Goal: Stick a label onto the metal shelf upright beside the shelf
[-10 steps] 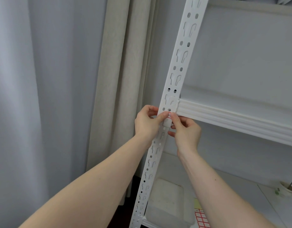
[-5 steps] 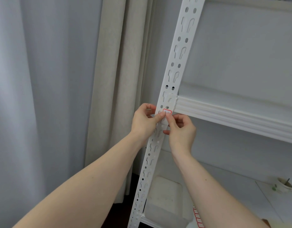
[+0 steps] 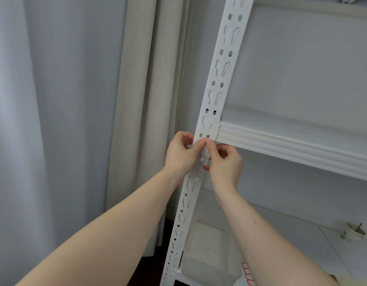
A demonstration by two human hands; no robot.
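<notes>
The white perforated metal upright (image 3: 218, 79) rises at a slant through the middle of the view. A white shelf beam (image 3: 292, 149) joins it from the right. The label (image 3: 205, 138) sits on the upright's front face just below that joint; only a sliver of its red border shows above my thumbs. My left hand (image 3: 179, 153) has its fingers curled round the upright's left edge, its thumb tip pressing the label. From the right, my right hand (image 3: 225, 162) presses its thumb on the label, its other fingers curled beside the upright.
Grey and beige curtains (image 3: 137, 120) hang close on the left of the upright. On the lower shelf board lie a translucent plastic box (image 3: 209, 250), a sheet of red-framed labels (image 3: 247, 273) and a small cup (image 3: 356, 234) at the far right.
Half a second ago the label's red frame showed whole above my thumbs. Both thumbs have slid up over it, and it is nearly hidden.
</notes>
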